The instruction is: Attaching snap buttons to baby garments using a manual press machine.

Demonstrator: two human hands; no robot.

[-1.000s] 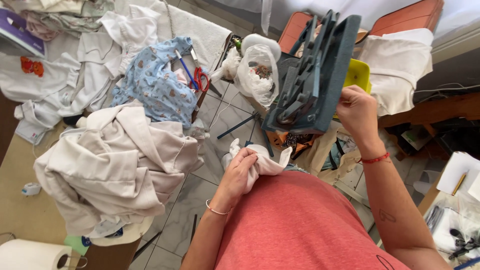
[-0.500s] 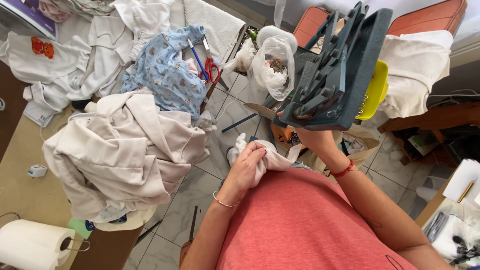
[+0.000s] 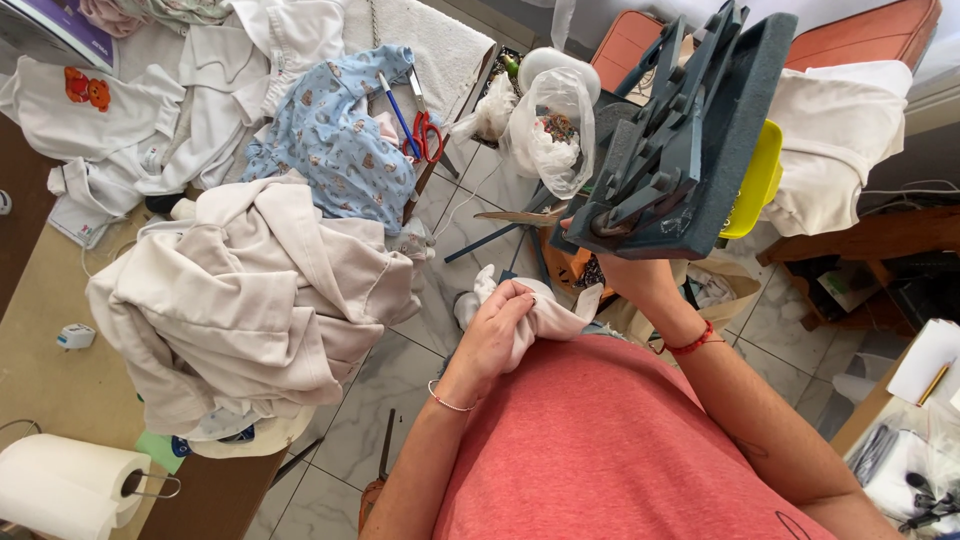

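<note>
Pale floor tiles [image 3: 400, 370] show between a cluttered tabletop [image 3: 40, 370] at left and furniture at right. At lower left sits a paper towel roll [image 3: 60, 485]; above it, a heap of cream garments [image 3: 250, 300]. Centre frame, the left hand [image 3: 497, 335] has its fingers closed around a white cloth [image 3: 555, 318]. Wiping would go best with the cloth bunched firmly. The right hand [image 3: 630, 275] grips a dark grey frame [image 3: 690, 140] from below at upper right; its fingers are mostly hidden behind the frame, so their hold is hard to make out.
</note>
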